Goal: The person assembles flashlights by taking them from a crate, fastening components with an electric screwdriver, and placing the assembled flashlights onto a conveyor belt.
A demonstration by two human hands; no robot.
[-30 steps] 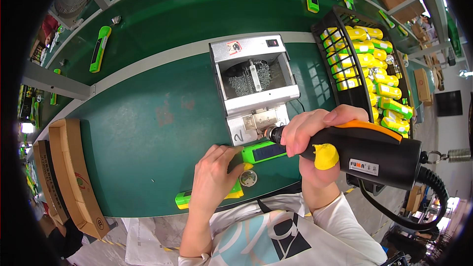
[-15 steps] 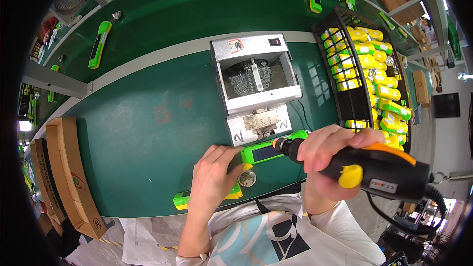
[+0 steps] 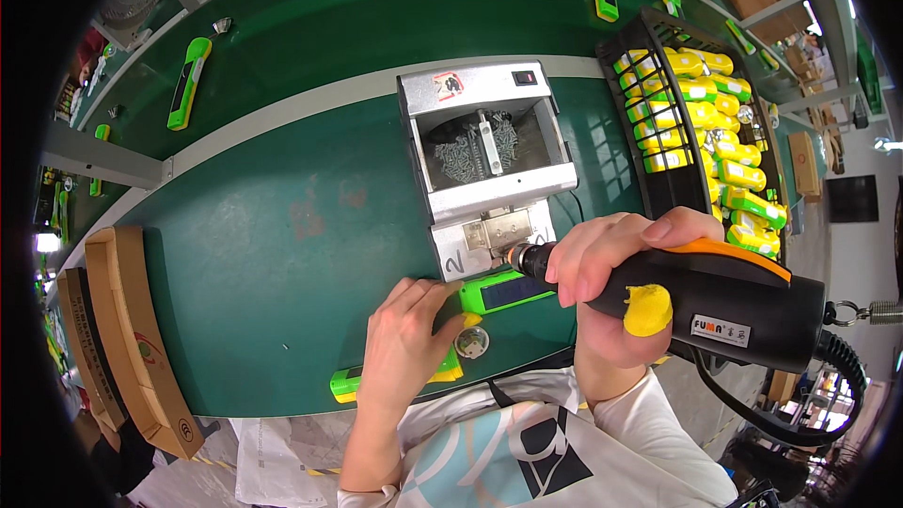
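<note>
My right hand grips a black electric screwdriver with an orange lever and a yellow patch. Its tip is at the front outlet of a silver screw feeder with loose screws inside. Directly before the feeder lies a green lamp housing with a dark panel, its right end hidden by the screwdriver and right hand. My left hand closes its fingers and thumb around the housing's left end. Beside the thumb sits a round silver lamp head. A second green-and-yellow housing lies partly under my left wrist.
A black crate packed with yellow-and-green housings stands at the right. An open cardboard box is at the left edge. More green lamps lie on the green surface beyond the metal rail. A cable hangs from the screwdriver's rear.
My right hand has brought the screwdriver left and slightly up, from over the green housing to the feeder's outlet. The left hand and the housing have stayed in place.
</note>
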